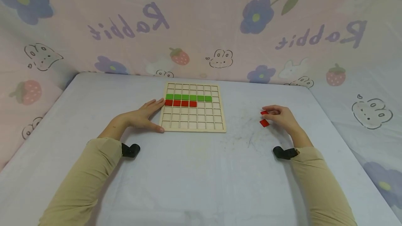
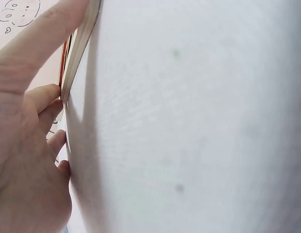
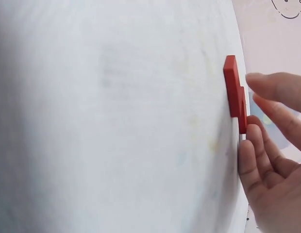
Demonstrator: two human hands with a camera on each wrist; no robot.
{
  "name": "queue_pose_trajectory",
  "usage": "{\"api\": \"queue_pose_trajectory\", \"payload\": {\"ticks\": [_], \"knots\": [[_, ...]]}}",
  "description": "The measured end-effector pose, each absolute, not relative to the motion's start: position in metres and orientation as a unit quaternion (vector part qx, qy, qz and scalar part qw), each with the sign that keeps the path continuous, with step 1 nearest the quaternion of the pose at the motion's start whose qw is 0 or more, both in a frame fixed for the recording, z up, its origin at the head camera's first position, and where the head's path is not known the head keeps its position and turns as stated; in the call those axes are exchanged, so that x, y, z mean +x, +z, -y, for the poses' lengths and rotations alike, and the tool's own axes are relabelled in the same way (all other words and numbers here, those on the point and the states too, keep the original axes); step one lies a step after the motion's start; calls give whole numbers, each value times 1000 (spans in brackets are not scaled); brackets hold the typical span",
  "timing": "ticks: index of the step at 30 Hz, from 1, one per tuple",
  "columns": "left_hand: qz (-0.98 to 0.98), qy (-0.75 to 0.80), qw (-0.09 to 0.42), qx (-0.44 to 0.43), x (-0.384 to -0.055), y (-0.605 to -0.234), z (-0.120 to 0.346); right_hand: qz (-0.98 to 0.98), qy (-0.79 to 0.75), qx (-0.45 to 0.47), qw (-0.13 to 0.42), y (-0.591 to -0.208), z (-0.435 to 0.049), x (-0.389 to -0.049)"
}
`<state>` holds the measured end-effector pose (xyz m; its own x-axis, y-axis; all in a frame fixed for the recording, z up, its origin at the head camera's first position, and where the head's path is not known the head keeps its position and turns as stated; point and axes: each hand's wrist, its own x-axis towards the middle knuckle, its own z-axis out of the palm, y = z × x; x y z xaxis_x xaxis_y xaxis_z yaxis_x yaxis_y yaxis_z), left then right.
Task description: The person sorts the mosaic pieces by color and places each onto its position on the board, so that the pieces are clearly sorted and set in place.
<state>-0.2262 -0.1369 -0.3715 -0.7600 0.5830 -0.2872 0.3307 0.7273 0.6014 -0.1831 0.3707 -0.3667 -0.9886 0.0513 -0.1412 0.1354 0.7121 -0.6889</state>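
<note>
A wooden grid board [image 1: 192,126] lies on the table. My left hand [image 1: 141,114] is spread at its left side, fingertips at the left edge and thumb at the near left corner. In the left wrist view the fingers [image 2: 46,97] reach the board's side edge [image 2: 82,43]. Two loose red square tiles lie to the right of the board: a nearer one [image 1: 264,123] and a farther one [image 1: 265,113]. My right hand [image 1: 281,117] hovers over the farther tile, thumb and forefinger parted on either side of it. In the right wrist view a gap shows between thumb tip and red tiles [image 3: 231,85].
On the board, a row of several green tiles [image 1: 185,97] sits directly above a shorter row of several red tiles [image 1: 181,103], both starting at the left edge. A white cloth [image 1: 201,177] covers the table. Behind it hangs a printed rabbit curtain [image 1: 201,27].
</note>
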Motion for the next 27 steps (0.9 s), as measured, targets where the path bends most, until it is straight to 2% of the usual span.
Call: {"api": "queue_pose_trajectory", "payload": {"ticks": [27], "knots": [[-900, 265, 232, 257, -229, -374, 138, -935, -348, 48, 49, -370, -369, -185]]}}
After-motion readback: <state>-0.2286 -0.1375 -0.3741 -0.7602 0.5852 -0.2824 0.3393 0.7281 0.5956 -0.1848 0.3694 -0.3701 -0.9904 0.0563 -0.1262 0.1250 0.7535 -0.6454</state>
